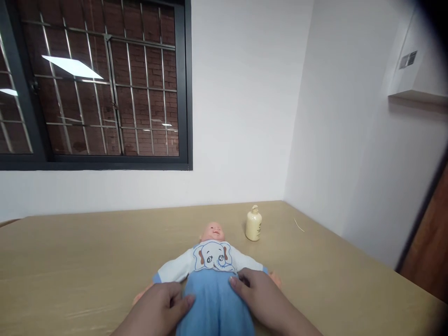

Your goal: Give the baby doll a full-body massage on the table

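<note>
Head view: doll [213, 261] laid face-up on surface [87, 261], long axis running straight away from wearer, head far. Left hand [163, 305] and right hand [259, 291] laid flat, fingers loosely together, flanking blue trousers [214, 303] at waist; equally near. Bottle [254, 224] beyond, right of head.

No lettering could be read anywhere; the cream bottle [253, 224] near the bench's far right corner bore a label too blurred to make out

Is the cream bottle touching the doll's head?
Apart. The head view shows bare table between the cream bottle and the doll; the bottle stands upright, off to the side of its head.
</note>
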Demonstrator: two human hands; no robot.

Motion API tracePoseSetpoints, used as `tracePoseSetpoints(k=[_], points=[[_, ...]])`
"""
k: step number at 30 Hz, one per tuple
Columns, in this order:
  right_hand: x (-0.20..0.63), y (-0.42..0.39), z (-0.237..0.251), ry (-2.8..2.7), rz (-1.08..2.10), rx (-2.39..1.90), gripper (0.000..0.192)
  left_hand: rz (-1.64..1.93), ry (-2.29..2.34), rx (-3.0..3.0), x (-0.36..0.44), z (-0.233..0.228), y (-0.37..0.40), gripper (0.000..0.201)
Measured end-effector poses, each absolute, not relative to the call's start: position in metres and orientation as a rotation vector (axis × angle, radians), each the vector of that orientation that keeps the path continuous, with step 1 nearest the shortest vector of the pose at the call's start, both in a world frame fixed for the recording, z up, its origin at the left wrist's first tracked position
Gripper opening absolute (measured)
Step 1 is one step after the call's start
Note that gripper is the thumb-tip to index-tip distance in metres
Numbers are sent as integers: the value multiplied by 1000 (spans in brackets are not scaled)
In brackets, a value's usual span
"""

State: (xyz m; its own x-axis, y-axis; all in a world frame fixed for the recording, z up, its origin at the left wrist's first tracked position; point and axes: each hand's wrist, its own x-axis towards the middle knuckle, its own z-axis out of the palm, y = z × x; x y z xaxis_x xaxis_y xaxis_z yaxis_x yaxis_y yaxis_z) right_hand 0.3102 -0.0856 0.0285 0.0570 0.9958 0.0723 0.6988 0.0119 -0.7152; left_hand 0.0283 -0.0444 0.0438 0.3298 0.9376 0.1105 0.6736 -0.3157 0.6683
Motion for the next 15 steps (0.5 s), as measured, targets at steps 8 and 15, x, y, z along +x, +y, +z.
tracePoseSetpoints(k=[8, 15], points=[[315, -51, 51, -1695, 460, -1660, 29, 836, 1349, 2196, 55, 59, -27, 31], [307, 2, 41, -1648, 323, -1693, 28, 1075, 1333, 2168, 83, 58, 19, 20]])
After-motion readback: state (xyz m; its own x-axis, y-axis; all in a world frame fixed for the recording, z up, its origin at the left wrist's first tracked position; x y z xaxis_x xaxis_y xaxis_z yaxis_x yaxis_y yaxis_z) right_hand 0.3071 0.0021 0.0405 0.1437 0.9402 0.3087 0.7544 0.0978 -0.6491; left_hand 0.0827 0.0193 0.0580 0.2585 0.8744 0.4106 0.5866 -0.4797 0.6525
